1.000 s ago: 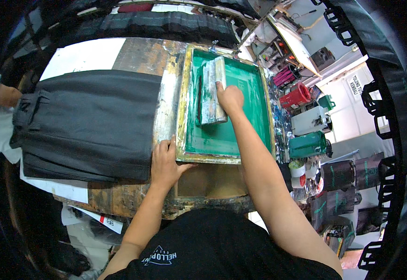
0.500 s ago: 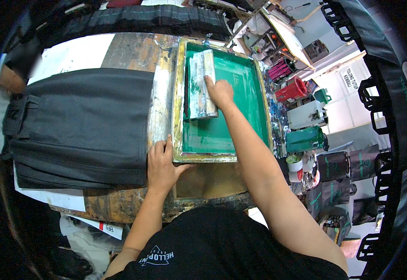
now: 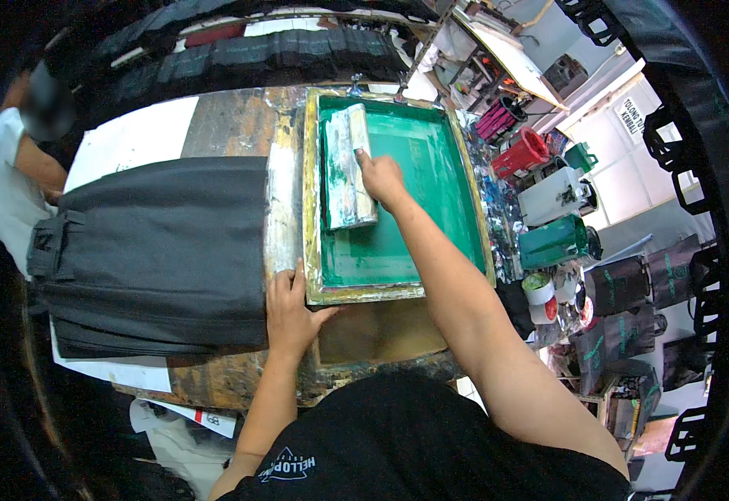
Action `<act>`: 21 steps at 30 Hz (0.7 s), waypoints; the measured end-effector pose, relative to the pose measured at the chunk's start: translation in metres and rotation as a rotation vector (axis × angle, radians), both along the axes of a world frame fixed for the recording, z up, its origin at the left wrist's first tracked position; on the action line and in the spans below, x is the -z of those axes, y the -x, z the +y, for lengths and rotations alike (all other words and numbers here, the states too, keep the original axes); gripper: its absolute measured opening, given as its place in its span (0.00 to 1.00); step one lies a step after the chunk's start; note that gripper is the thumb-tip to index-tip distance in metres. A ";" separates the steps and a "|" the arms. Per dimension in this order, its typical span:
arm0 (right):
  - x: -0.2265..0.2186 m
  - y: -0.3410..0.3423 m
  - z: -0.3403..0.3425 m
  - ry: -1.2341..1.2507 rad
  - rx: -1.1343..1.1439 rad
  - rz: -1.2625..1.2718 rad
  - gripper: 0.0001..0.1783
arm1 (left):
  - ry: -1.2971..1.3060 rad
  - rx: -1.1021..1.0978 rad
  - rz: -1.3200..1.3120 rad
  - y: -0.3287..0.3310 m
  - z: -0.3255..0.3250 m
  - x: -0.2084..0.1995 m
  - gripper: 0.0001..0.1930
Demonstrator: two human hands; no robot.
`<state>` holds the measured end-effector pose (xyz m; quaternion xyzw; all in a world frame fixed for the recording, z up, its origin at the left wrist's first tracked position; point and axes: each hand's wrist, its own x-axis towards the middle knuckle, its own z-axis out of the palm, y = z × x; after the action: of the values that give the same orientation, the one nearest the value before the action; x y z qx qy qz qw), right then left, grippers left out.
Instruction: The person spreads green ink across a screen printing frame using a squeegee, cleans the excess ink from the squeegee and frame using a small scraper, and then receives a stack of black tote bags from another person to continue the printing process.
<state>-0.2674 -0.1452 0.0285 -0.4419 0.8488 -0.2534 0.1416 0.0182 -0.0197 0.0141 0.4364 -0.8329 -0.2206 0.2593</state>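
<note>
My right hand (image 3: 381,179) is closed round a wide squeegee (image 3: 348,179), its blade holder smeared with white and green. The squeegee lies along the left part of a screen printing frame (image 3: 480,225), on mesh covered with wet green ink (image 3: 419,184). My left hand (image 3: 291,316) rests at the frame's near left corner, fingers stretched out and thumb spread along the near edge. Beside it, to the left, lies a stack of black fabric bags (image 3: 164,250) with straps at the far left end.
The frame sits on a paint-stained wooden table (image 3: 222,125). At right stand a red container (image 3: 521,153), a green container (image 3: 553,243) and a pale one (image 3: 545,203). Another person (image 3: 14,179) is at the left edge. Rows of dark bags (image 3: 298,57) lie behind.
The view has shifted, so the table sits lower and more of the other person shows. Squeegee and right hand keep nearly the same place in the frame. My left hand stays at the corner.
</note>
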 end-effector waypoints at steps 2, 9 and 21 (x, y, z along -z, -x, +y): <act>0.006 0.004 0.003 0.034 -0.017 -0.017 0.39 | 0.008 0.003 -0.006 0.001 0.002 0.002 0.50; 0.006 0.012 0.026 0.171 0.080 -0.338 0.35 | 0.239 -0.018 0.182 0.002 0.009 -0.007 0.47; -0.047 -0.001 0.107 0.920 0.057 -0.931 0.26 | -0.668 0.180 0.959 0.113 0.032 -0.067 0.15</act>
<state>-0.2668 -0.0379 0.0760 -0.2789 0.5149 -0.7592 0.2841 -0.0944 0.0119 0.0811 0.2735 -0.5418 -0.6646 0.4359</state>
